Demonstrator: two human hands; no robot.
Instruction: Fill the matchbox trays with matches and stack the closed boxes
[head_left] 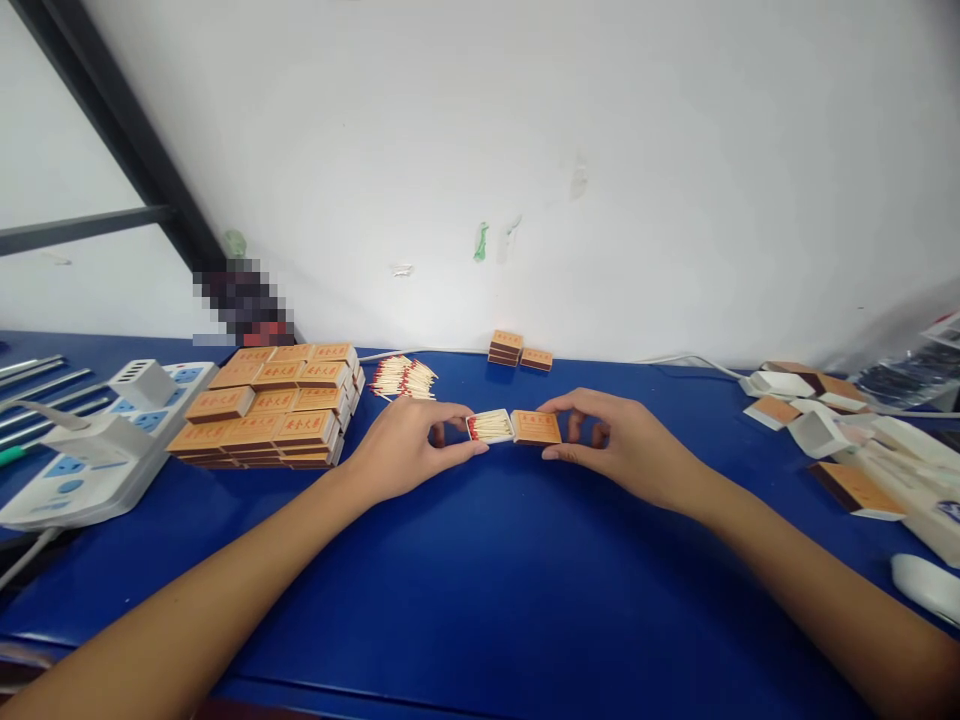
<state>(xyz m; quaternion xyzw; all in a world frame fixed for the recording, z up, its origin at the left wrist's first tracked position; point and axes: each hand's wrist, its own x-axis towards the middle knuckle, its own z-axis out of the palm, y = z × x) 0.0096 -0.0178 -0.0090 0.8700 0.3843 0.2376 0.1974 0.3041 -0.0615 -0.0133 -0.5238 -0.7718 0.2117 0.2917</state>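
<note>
In the middle of the blue table, my left hand pinches the far left end of a white matchbox tray filled with red-headed matches. My right hand grips the right side of an orange matchbox sleeve between thumb and fingers. Tray and sleeve lie end to end, the tray's right end at the sleeve's left opening. I cannot tell whether the tray's edge is inside the sleeve. Beyond my left hand lies a pile of loose matches.
Stacked matchboxes stand left of my left forearm, beside a white power strip with plugs. A few matchboxes sit by the wall. At right are scattered sleeves and trays, plus a white mouse. The blue table extends in front.
</note>
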